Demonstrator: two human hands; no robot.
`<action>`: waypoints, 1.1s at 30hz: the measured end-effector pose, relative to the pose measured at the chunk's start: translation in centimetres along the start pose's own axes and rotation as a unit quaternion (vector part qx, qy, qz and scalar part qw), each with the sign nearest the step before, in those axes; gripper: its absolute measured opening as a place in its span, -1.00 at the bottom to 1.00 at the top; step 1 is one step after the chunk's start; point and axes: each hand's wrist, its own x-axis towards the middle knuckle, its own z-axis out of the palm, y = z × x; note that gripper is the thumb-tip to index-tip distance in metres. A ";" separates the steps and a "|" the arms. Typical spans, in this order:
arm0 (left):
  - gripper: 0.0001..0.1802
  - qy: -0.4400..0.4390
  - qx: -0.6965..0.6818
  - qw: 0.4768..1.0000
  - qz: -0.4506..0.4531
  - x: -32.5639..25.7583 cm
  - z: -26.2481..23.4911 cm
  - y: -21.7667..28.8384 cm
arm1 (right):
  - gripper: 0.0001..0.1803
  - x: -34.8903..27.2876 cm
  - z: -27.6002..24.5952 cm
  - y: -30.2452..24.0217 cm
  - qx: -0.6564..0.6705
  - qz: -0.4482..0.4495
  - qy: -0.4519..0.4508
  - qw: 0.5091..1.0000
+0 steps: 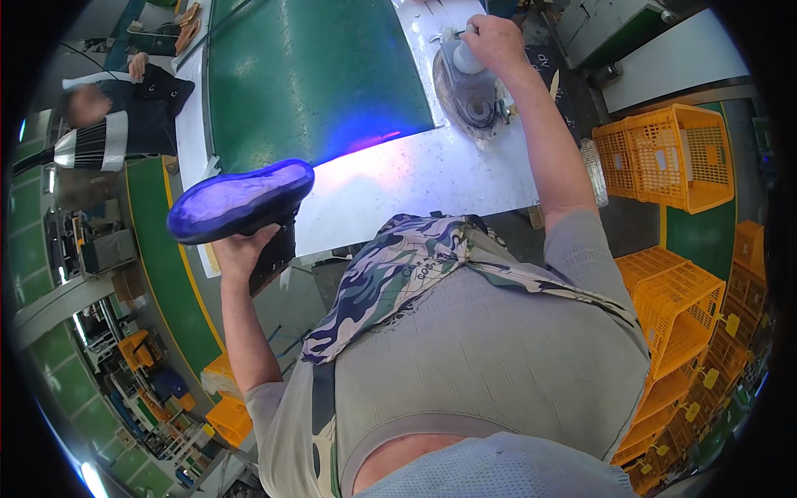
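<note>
Holding the black shoe with its purple-lit sole up in my left hand, I'd guess gluing hasn't started, since my right hand is only now gripping the small white bottle over the round grey dish beyond the shoe.

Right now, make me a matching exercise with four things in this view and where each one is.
1. shoe
2. white bottle
3. orange crates
4. green conveyor belt

A. stacked on the floor at the right
B. sole up, in the left hand
C. running away beyond the white table
D. under the right hand, over a round dish

Pairs: 1-B, 2-D, 3-A, 4-C
</note>
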 end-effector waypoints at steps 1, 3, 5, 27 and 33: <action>-0.34 0.015 -0.008 1.000 0.000 -0.4 -0.2 -0.2 | -0.66 0.0 -0.2 0.0 0.001 0.004 -0.009 1.000; -0.34 0.024 -0.039 0.999 -0.024 -1.2 -0.5 -0.2 | -0.66 -0.3 -0.7 -0.2 0.001 0.013 -0.027 1.000; -0.31 0.040 -0.039 0.998 -0.035 -1.8 -0.7 -0.2 | -0.66 -0.5 0.1 -0.2 0.002 -0.014 -0.017 1.000; -0.22 0.213 -0.082 0.973 -0.047 -11.7 3.4 -4.8 | -0.60 -17.1 8.4 12.7 0.335 0.519 0.015 0.786; -0.34 0.186 -0.064 0.979 -0.055 -12.5 5.4 -4.4 | -0.74 -15.8 7.2 12.0 0.304 0.484 -0.068 0.818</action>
